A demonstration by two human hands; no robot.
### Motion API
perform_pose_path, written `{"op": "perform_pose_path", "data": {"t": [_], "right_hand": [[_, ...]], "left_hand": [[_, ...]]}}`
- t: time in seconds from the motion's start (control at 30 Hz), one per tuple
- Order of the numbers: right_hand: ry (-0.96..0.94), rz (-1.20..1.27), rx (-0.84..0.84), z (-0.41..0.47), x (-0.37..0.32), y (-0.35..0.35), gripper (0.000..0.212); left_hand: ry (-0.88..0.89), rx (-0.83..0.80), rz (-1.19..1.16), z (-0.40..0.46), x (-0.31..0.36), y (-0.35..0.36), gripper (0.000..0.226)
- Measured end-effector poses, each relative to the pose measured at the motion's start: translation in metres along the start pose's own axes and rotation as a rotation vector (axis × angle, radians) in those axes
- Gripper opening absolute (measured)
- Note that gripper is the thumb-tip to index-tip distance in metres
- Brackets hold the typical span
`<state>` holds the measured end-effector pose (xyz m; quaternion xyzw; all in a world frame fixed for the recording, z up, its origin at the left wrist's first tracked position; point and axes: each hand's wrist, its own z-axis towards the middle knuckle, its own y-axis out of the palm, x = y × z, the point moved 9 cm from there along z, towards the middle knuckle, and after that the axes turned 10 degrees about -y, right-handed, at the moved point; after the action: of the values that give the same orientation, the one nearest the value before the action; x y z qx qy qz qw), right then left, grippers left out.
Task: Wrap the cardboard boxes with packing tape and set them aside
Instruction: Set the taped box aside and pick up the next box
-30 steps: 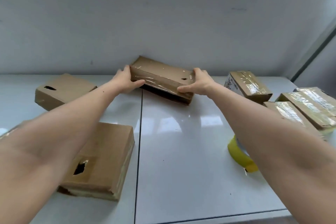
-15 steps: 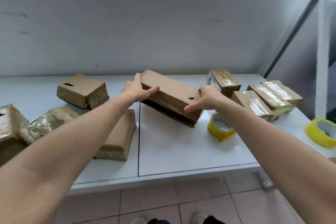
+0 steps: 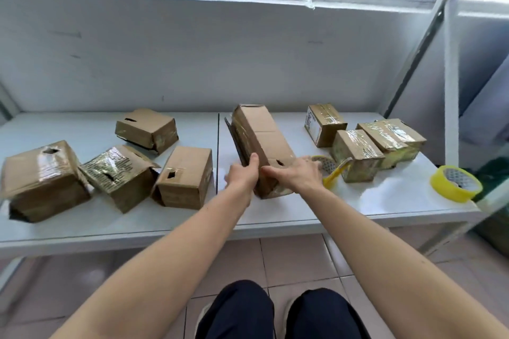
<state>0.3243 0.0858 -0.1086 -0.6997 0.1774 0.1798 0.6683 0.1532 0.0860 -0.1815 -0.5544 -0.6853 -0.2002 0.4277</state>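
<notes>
A long flat cardboard box [image 3: 260, 135] stands tilted on the white table [image 3: 303, 209], its long axis pointing away from me. My left hand [image 3: 242, 175] grips its near left edge, thumb up along the side. My right hand [image 3: 296, 175] lies over the near right corner with fingers spread on the top face. A yellow tape roll [image 3: 327, 170] stands just right of my right hand, partly hidden by it. A second yellow tape roll [image 3: 455, 183] lies at the table's right end.
Several untaped or partly taped boxes sit on the left: one [image 3: 41, 181], another [image 3: 119, 175], a third [image 3: 184, 177], and one behind [image 3: 147, 129]. Three taped boxes cluster right [image 3: 325, 122], [image 3: 356, 154], [image 3: 391, 136]. A wall stands behind; tiled floor lies below.
The box has been pulled nearer and turned so it points away from me. Both hands slid to its near end. The camera view has pulled back and lowered.
</notes>
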Motion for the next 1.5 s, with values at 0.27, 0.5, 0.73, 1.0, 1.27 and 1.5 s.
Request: {"op": "perform_pose_path", "data": {"t": [0.27,0.5,0.73,1.0,1.27,1.5], "right_hand": [[0.068,0.095,-0.113,-0.002,0.006,0.038,0.082],[0.085,0.000,-0.051,0.012,0.020,0.037,0.064],[0.076,0.051,-0.034,0.017,0.026,0.053,0.059],[0.065,0.016,-0.009,0.020,0.027,0.054,0.057],[0.048,0.014,0.002,0.017,0.022,0.055,0.056],[-0.060,-0.018,0.034,0.019,0.006,0.047,0.045]], "left_hand": [[-0.013,0.006,-0.086,0.018,-0.022,-0.016,0.051],[-0.207,-0.267,-0.297,0.035,-0.033,0.004,0.081],[-0.130,-0.327,-0.192,0.033,-0.028,0.013,0.102],[-0.162,-0.557,-0.407,0.022,-0.027,0.030,0.110],[-0.129,-0.513,-0.564,0.023,-0.022,0.019,0.078],[-0.093,-0.317,-0.486,0.020,-0.010,0.004,0.080]]}}
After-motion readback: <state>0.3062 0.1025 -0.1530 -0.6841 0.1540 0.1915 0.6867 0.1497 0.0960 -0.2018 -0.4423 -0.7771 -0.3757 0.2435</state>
